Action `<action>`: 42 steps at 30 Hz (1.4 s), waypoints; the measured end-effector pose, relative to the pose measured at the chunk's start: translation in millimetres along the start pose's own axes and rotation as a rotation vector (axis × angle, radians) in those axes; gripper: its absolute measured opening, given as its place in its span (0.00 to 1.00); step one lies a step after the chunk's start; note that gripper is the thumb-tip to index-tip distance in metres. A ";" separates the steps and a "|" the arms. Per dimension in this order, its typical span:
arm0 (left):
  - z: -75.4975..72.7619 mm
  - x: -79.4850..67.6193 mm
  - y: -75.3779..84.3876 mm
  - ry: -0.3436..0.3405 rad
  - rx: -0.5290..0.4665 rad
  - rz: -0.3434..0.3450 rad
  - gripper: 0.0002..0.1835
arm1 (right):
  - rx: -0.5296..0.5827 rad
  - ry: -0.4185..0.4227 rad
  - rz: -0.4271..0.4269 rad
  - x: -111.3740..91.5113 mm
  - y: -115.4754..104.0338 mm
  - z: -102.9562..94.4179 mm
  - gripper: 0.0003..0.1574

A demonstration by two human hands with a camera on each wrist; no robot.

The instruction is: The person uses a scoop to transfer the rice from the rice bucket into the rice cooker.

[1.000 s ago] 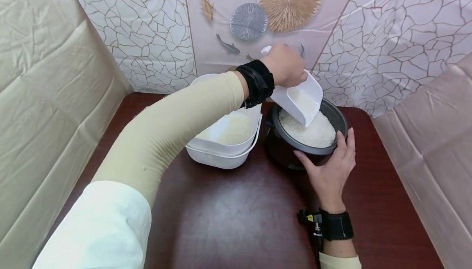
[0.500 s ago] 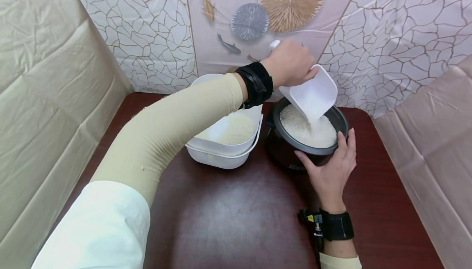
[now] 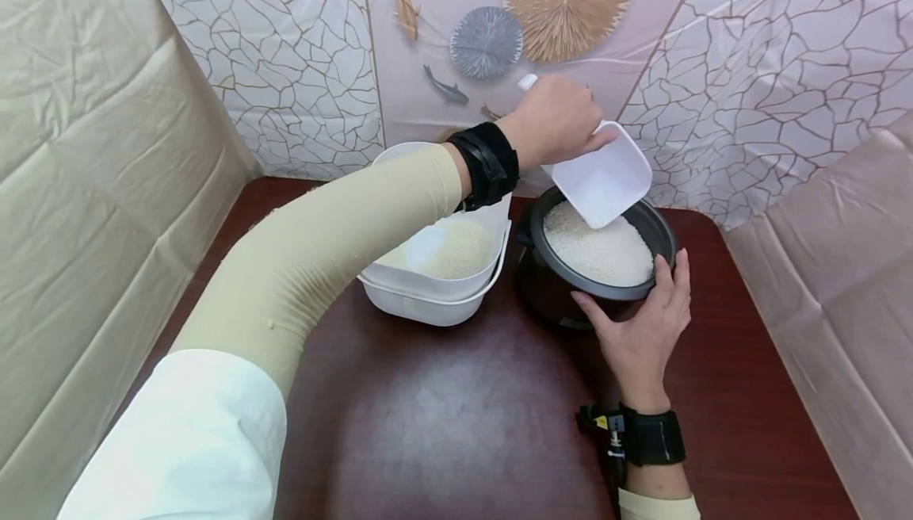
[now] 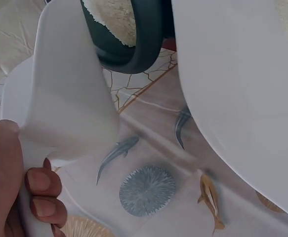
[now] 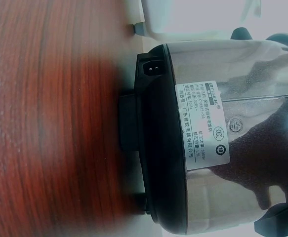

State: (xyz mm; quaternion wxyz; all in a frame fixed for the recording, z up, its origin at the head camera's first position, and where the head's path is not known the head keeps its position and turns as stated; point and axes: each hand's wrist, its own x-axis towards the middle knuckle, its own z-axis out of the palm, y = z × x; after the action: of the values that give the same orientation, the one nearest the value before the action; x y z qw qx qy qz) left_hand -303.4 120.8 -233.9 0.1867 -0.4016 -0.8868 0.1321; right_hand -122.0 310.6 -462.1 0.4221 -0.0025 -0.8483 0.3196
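Note:
In the head view my left hand (image 3: 559,120) reaches across and grips the handle of a white scoop (image 3: 606,175); the left wrist view shows fingers (image 4: 40,181) curled round that handle. The scoop is tipped mouth down over a dark rice cooker (image 3: 535,282), and no rice shows in its bowl. White rice (image 3: 606,250) is heaped in the grey inner pot. My right hand (image 3: 638,338) rests against the cooker's near right side, thumb and straight fingers spread apart, fingertips at the rim. In the right wrist view the cooker's side carries a printed label (image 5: 203,126).
Left of the cooker stands a white rice bin (image 3: 428,310) with rice (image 3: 456,250) inside, partly hidden under my left forearm. The dark red table (image 3: 442,409) extends in front of both. Patterned cloth (image 3: 285,52) hangs close behind.
The scoop moved right and tipped further over the pot. Rice slid and streamed out half a second ago; the stream has stopped now. The right hand stays in place.

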 end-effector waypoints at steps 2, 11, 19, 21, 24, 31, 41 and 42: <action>0.8 -0.5 -1.3 0.022 0.008 0.002 0.35 | 0.000 0.003 -0.002 -0.3 0.3 0.2 0.77; 3.2 -2.8 -4.0 0.073 0.011 0.047 0.34 | -0.008 0.002 0.001 -0.4 0.3 1.0 0.77; -0.1 -2.8 -2.7 0.123 0.052 0.104 0.33 | -0.007 0.008 0.001 0.3 -0.2 0.9 0.77; -1.0 -2.6 -2.6 0.130 0.054 0.113 0.33 | -0.007 0.008 0.001 0.3 0.0 1.0 0.77; -1.2 -2.5 -2.7 0.148 0.057 0.122 0.33 | -0.006 0.004 0.004 0.4 0.2 0.9 0.77; -0.9 -4.8 -3.1 0.188 0.058 0.139 0.32 | 0.003 -0.005 0.016 0.9 -0.6 0.7 0.76; -1.5 -8.9 -1.3 0.201 0.063 0.150 0.30 | 0.004 -0.005 0.017 1.0 -1.2 0.3 0.75; -1.3 -9.1 -1.3 0.200 0.061 0.148 0.30 | 0.002 -0.005 0.016 0.9 -1.1 0.0 0.75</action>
State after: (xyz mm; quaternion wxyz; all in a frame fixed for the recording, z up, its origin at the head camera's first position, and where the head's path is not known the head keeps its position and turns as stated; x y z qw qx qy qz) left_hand -298.1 113.1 -234.3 0.2759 -0.4711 -0.8274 0.1318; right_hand -122.3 309.9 -460.9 0.4177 -0.0081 -0.8490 0.3235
